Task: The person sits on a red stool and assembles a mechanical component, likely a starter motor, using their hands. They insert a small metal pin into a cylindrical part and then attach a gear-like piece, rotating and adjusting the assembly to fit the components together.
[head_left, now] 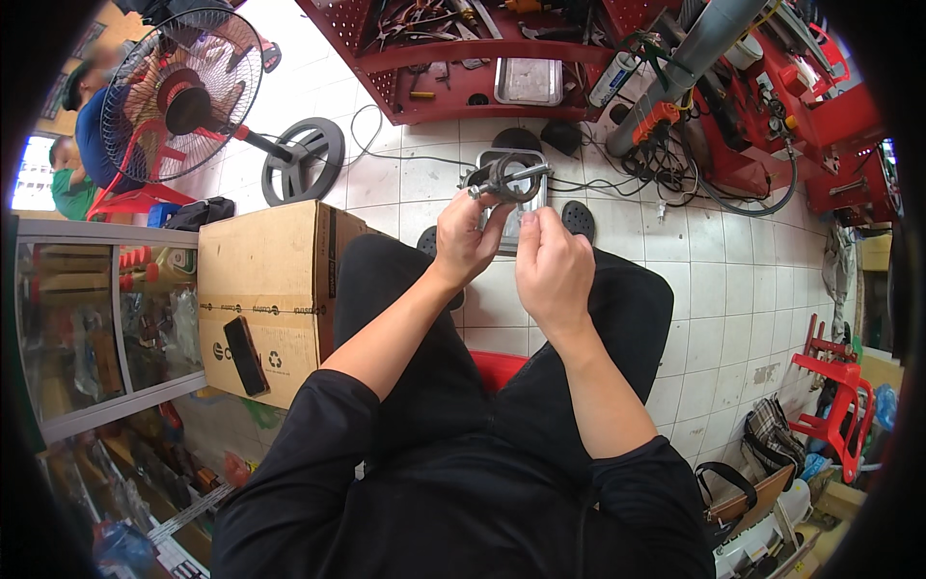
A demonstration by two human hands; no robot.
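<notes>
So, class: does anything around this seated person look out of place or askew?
A black phone lies at a slant near the cardboard box's front edge. Tangled cables sprawl over the tiled floor. Both hands hold a metal part.

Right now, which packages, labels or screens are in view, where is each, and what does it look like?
Cardboard box: on the floor beside the person's left knee, brown, rectangular, black printed marks on its top.
Phone: lying flat on the box, a slim black rectangle, screen dark.
Spray can: by the red tool shelf, a white cylinder with a label too small to make out.
</notes>
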